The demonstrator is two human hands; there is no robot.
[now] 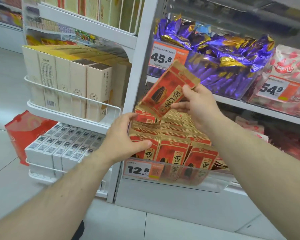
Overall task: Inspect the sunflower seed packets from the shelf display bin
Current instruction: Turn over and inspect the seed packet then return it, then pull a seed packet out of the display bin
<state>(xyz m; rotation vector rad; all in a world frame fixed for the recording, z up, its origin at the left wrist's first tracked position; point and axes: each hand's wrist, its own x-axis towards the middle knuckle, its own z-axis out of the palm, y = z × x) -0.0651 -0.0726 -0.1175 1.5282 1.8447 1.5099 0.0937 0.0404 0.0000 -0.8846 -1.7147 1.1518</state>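
Several red and tan sunflower seed packets (173, 149) stand packed in a clear display bin (206, 181) on the lower shelf, behind a 12.8 price tag (142, 170). My right hand (197, 104) pinches one packet (164, 90) by its right edge and holds it tilted above the bin. My left hand (126, 137) is at the bin's left end. Its thumb lies across the front of a packet and its fingers reach behind the front row.
A bin of purple wrapped snacks (223, 58) with a 45.8 tag sits on the shelf above, pink packs (287, 75) to its right. Left of the white upright (139, 66), wire racks hold beige boxes (80, 84) and white boxes (62, 146). A red bag (26, 130) stands at the far left.
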